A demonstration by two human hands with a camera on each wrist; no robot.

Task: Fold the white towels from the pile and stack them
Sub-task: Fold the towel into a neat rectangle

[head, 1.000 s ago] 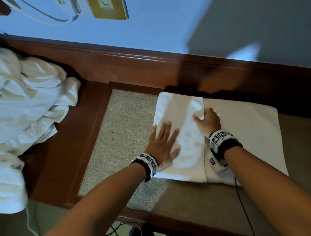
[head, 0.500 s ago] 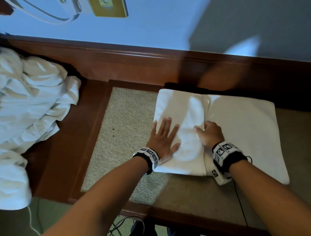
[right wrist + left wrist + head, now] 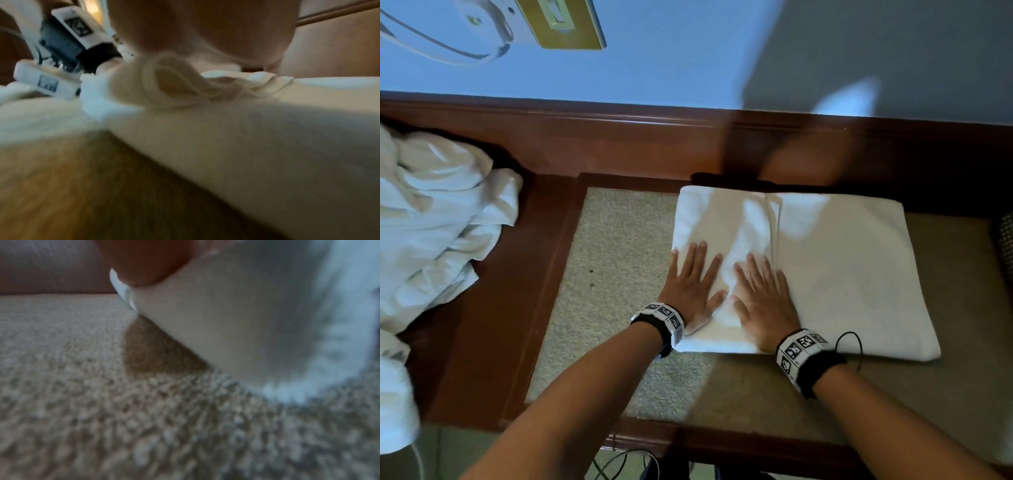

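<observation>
With fingers spread, left hand (image 3: 693,284) and right hand (image 3: 762,296) should press the folded white towel (image 3: 835,274) flat, smoothing outward from the near edge.

The room is dim. A bright patch of light falls on the left part of the folded white towel (image 3: 842,274); its right part lies in shadow. Both wrist pictures are blurry and soft up close.
</observation>
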